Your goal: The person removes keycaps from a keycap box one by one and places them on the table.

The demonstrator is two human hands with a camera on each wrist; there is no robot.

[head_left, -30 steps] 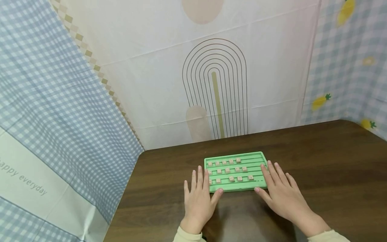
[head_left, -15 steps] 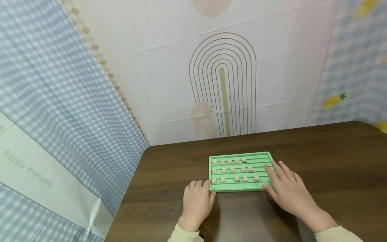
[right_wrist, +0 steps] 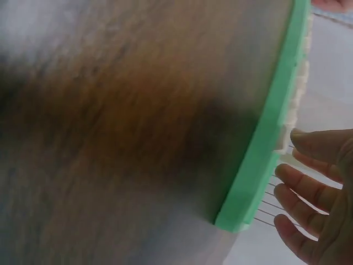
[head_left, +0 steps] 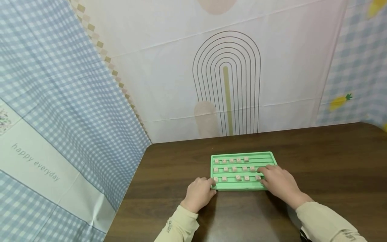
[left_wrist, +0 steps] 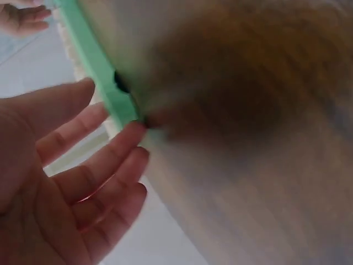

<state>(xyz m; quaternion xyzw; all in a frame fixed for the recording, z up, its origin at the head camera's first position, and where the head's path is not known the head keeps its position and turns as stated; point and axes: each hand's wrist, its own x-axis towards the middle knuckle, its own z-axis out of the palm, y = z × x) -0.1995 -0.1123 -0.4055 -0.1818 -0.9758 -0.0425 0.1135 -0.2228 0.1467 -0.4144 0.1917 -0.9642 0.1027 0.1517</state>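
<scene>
A green grooved tray (head_left: 239,185) lies on the dark wooden table, bearing rows of small cream cubes (head_left: 238,178), each with a tiny mark on it. At its front left corner my left hand (head_left: 198,193) holds on, thumb by the front edge and curved fingers at the left rim. My right hand (head_left: 279,181) reaches over the right part of the tray. Its forefinger and thumb lie on either side of the rightmost front cube (head_left: 258,177), other fingers loosely curved. In the right wrist view the thumb tip (right_wrist: 298,133) overlaps the end of the cube row.
The wooden table (head_left: 169,168) extends around the tray, with its far edge against a pale wall cloth (head_left: 166,84) printed with arches. A blue checked cloth (head_left: 75,101) hangs at the left. Another with pineapple prints (head_left: 356,74) hangs at the right.
Both hands were flat with spread fingers beside the tray; the left fingers have since curled at its left corner. My right hand has moved left over the front row. The head view has shifted slightly.
</scene>
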